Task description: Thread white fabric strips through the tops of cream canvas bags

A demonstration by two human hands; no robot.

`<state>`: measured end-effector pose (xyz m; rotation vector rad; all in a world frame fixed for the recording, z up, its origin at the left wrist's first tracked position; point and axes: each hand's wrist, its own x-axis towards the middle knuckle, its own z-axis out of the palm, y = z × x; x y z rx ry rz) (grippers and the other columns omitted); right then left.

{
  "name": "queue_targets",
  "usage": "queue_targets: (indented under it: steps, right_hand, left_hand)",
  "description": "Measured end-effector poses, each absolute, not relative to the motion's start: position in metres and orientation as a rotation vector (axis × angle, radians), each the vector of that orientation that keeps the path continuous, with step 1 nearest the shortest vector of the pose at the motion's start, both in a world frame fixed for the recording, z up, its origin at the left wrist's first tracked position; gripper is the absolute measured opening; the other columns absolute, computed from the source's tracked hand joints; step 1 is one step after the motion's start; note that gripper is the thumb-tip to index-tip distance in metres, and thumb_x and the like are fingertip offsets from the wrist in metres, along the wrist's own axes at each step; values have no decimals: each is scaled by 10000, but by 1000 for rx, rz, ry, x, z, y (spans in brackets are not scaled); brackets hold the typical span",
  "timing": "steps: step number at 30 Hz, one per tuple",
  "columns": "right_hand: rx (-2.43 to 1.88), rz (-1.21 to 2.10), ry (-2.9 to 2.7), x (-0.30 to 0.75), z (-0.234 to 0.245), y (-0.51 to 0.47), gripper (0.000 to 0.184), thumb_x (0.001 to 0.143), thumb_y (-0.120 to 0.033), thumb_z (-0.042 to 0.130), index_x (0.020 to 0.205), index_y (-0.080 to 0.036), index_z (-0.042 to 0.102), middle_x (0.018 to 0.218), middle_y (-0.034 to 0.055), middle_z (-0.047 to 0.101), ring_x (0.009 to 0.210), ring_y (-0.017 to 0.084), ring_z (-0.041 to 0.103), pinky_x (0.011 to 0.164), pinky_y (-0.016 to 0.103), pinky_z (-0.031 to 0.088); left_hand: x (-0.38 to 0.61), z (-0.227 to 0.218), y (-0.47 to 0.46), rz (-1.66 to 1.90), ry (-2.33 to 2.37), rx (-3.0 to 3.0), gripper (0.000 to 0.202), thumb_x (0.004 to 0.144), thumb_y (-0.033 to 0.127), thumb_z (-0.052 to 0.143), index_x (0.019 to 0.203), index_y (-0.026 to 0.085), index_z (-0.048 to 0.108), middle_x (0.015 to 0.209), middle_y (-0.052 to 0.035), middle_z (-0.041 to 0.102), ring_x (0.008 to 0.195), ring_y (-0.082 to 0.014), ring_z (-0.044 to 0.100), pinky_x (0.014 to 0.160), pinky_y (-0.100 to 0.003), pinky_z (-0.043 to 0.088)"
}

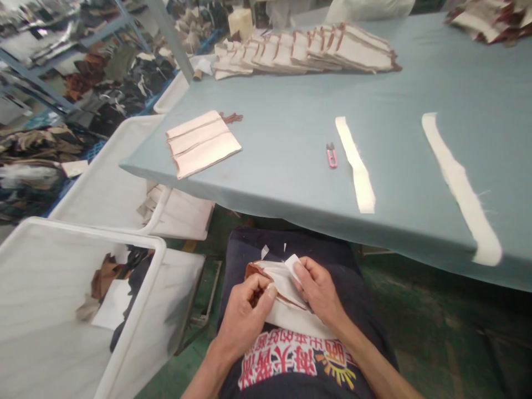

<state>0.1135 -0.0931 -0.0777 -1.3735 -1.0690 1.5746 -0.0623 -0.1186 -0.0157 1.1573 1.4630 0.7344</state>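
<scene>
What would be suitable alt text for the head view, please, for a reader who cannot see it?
A person's left hand and right hand handle a pale brown-edged piece over their lap. On the blue-green table beyond lie pink-handled snips, two pale strips, a pale panel and a row of overlapping pieces; white bins stand at left.

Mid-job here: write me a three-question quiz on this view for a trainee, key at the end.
1. True or false: the pink-handled snips lie on the table, in neither hand.
2. With the left hand at the brown-edged white piece, what does the right hand hold?
(a) the snips
(b) a small white piece
(c) nothing
3. How many long pale strips lie on the table?

Key: 1 true; 2 b; 3 two.
</scene>
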Motion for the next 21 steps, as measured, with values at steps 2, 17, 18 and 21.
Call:
queue_targets:
  steps: [2,17,18,21]
  right_hand:
    - [-1367,1579,-1100,114,-76,-92,491,937,-659,585,740,-210,550,551,-67,452,458,93,334,427,225,246]
    - [-1414,1441,-1196,120,-64,-102,502,947,-637,569,671,-221,509,561,-59,423,513,113,346,486,243,296]
    - [-1412,1438,-1206,120,-64,-102,501,946,-634,571,670,-221,511,561,-58,424,516,113,347,486,243,295]
    - [-1405,1434,-1240,117,-65,-104,482,949,-617,569,684,-216,527,574,-55,433,531,116,357,494,241,302]
  left_hand:
    - [-66,-14,-119,718,1452,1113,358,940,461,612,764,149,613,699,-1,552,637,-129,444,589,-229,346]
    - [-52,4,-107,724,1336,1112,252,851,358,673,723,159,586,689,9,550,611,-115,445,567,-219,351]
    - [-52,4,-108,735,1328,1101,268,854,371,674,716,158,589,679,9,551,608,-115,442,566,-219,348]
    - [-54,1,-112,773,1333,1065,337,875,417,672,682,150,598,651,-1,569,597,-114,434,564,-220,334]
